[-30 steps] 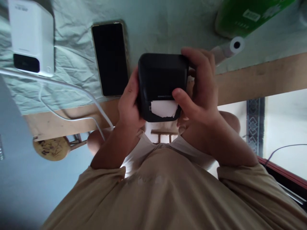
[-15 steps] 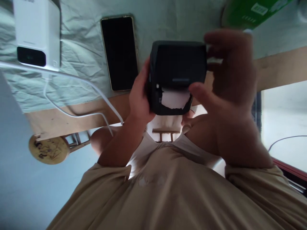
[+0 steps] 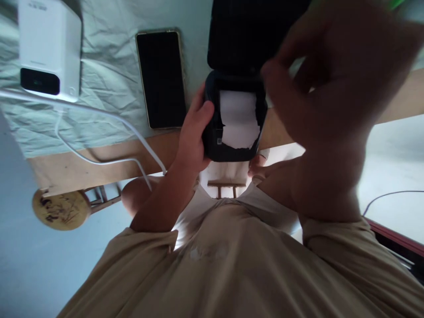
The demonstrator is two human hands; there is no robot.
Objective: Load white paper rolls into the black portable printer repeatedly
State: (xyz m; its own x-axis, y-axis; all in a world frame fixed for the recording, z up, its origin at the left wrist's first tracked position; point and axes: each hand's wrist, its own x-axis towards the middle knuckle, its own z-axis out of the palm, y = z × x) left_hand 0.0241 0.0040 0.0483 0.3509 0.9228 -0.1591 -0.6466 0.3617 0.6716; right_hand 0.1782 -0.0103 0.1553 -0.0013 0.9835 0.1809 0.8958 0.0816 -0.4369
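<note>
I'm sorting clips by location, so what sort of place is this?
Probably a room in a home, though little of it shows: a table covered with creased cloth, a phone lying on it, and a stool with a decorated round seat.

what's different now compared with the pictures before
The lid of the black device has swung up, away from the person, baring more white paper. The right hand has left the device's side and moved up beside the lid; blur hides whether it grips. The left hand still holds the device; the phone still lies on the cloth.
</note>
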